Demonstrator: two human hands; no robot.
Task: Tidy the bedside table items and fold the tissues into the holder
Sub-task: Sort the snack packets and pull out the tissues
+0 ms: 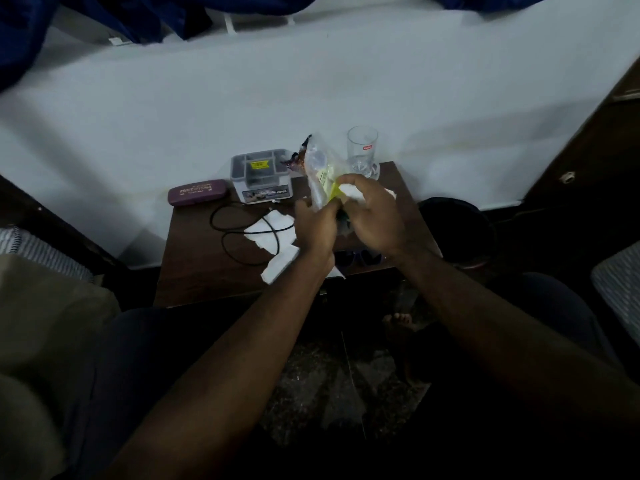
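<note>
Wrappers (pixel 328 177) lie in bag (pixel 317 155) held by left hand (pixel 317 230) and right hand (pixel 373 216).

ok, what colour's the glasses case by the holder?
The glasses case is dark purple with gold lettering; the head view, the only one, shows it.

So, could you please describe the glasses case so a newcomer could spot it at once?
Find the dark wooden bedside table at centre. At its back left corner, left of the grey holder, lies the glasses case: the only purple thing there, long and rounded, with pale lettering.
</note>
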